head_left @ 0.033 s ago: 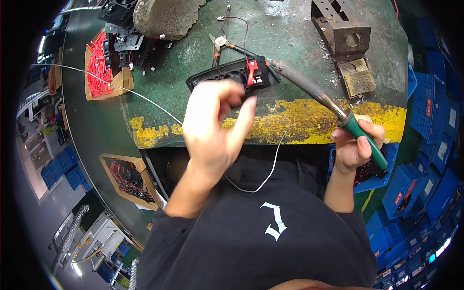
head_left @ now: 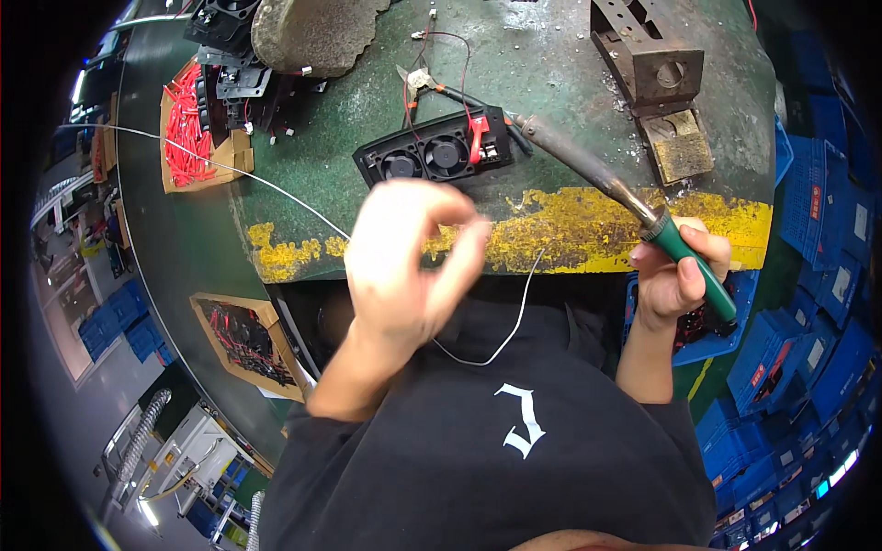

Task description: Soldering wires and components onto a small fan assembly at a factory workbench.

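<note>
My left hand (head_left: 404, 266) is raised over the yellow-painted front edge of the green workbench (head_left: 551, 55), thumb and forefinger pinched on a thin silver solder wire (head_left: 230, 170). The wire comes in from the far left, and its free end loops down over my black shirt. My right hand (head_left: 675, 275) grips the green handle of a soldering iron (head_left: 588, 170). The iron's tip rests beside a black twin-fan unit (head_left: 432, 151) with a red connector and red and black leads.
Small cutters (head_left: 418, 81) lie behind the fan unit. A rusty metal stand (head_left: 657, 64) and a sponge block (head_left: 680, 147) stand at the back right. A cardboard box of red pieces (head_left: 188, 129) sits at the left, with blue crates (head_left: 781, 367) at the right.
My left hand has dropped slightly toward me, uncovering both fans of the unit. The right hand and the iron have not moved.
</note>
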`<state>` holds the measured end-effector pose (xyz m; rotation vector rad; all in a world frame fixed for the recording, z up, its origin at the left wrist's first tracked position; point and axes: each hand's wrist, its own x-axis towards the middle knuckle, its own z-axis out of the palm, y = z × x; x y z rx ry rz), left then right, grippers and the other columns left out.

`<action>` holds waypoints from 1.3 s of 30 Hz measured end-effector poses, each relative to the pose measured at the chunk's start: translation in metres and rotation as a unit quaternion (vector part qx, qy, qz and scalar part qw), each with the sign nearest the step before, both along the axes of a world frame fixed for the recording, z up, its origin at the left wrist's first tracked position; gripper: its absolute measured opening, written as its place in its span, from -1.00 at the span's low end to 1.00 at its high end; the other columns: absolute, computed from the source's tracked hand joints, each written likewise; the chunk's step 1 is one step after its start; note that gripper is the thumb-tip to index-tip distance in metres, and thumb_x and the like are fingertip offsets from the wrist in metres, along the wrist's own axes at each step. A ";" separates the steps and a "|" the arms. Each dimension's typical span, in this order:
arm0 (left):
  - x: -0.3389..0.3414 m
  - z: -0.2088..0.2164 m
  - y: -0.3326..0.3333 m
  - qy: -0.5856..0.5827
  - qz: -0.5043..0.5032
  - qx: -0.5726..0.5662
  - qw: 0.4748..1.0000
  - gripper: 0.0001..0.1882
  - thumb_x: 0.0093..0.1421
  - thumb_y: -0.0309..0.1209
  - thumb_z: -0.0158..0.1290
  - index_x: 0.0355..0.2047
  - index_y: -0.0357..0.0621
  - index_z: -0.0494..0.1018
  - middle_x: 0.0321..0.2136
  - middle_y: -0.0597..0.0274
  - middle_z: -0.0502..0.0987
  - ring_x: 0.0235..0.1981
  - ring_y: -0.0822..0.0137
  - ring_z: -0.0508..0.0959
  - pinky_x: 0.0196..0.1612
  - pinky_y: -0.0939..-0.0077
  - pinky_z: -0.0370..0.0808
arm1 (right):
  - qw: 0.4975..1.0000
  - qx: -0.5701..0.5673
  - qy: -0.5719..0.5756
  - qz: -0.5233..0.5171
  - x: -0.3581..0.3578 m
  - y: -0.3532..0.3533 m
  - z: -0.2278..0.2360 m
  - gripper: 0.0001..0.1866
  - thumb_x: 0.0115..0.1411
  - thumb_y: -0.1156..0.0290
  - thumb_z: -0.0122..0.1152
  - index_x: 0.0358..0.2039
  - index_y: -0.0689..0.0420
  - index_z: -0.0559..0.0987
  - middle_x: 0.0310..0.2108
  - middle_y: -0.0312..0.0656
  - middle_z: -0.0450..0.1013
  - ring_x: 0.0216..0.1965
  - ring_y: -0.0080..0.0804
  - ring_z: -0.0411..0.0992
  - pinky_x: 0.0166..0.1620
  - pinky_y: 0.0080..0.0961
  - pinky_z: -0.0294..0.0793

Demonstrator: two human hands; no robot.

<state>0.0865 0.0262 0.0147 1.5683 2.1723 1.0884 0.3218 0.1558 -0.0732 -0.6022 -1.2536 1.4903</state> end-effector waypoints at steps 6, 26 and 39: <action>0.014 0.018 -0.040 -0.194 -0.262 -0.251 0.912 -0.60 0.04 -0.25 0.30 -0.15 -0.13 0.52 -0.43 0.22 0.55 -0.32 0.15 0.55 -0.19 0.34 0.46 | 1.000 -0.008 0.017 -0.007 -0.002 0.000 0.000 -0.64 0.14 0.27 0.07 -0.12 0.24 0.44 -0.39 0.14 0.44 -0.64 -0.27 0.43 -0.56 -0.47 0.50; -0.038 0.046 -0.056 -0.129 0.042 -0.055 0.989 -0.59 0.09 -0.78 0.07 -0.02 -0.32 0.53 -0.34 0.10 0.64 -0.33 0.32 0.63 -0.18 0.54 0.51 | 0.995 -0.062 0.043 -0.067 -0.004 -0.004 0.000 -0.64 0.10 0.29 0.08 -0.16 0.26 0.46 -0.42 0.09 0.46 -0.65 -0.21 0.46 -0.62 -0.44 0.50; -0.083 0.015 0.003 0.085 0.055 0.058 0.993 -0.79 -0.01 -0.61 0.29 -0.30 -0.22 0.65 -0.60 0.39 0.36 -0.57 0.56 0.26 -0.52 0.69 0.10 | 0.997 -0.067 0.032 -0.018 -0.009 -0.005 -0.002 -0.67 0.17 0.24 0.05 -0.14 0.18 0.48 -0.32 0.15 0.50 -0.67 -0.29 0.42 -0.68 -0.56 0.43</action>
